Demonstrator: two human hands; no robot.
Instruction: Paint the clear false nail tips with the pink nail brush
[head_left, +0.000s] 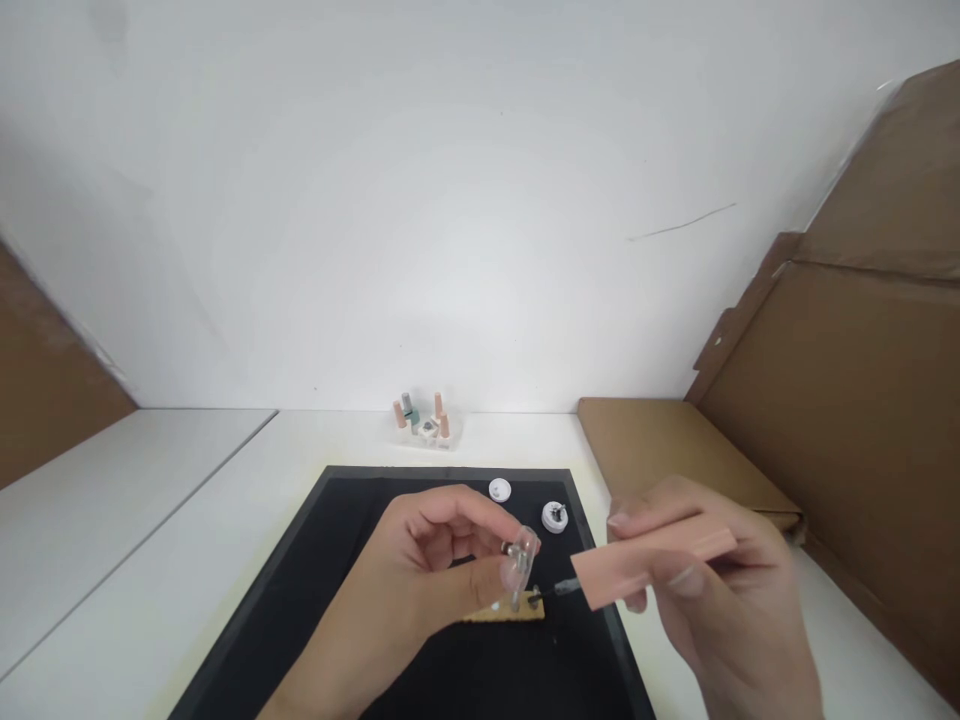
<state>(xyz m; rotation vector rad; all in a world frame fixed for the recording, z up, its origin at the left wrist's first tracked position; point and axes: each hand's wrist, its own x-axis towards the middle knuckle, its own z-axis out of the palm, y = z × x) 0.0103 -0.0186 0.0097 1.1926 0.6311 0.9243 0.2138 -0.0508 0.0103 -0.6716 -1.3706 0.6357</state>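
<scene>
- The left hand [405,570] had its fingers clamped on a small clear piece [527,555], above the black mat [315,570].
- The right hand [727,590] clamped a peach handle [611,574] with brush [568,586].
- Probably brushing was in hand; the next move called for steadiness.
- The mat gave moving room leftward; a cardboard box [660,440] limited the far right.
</scene>
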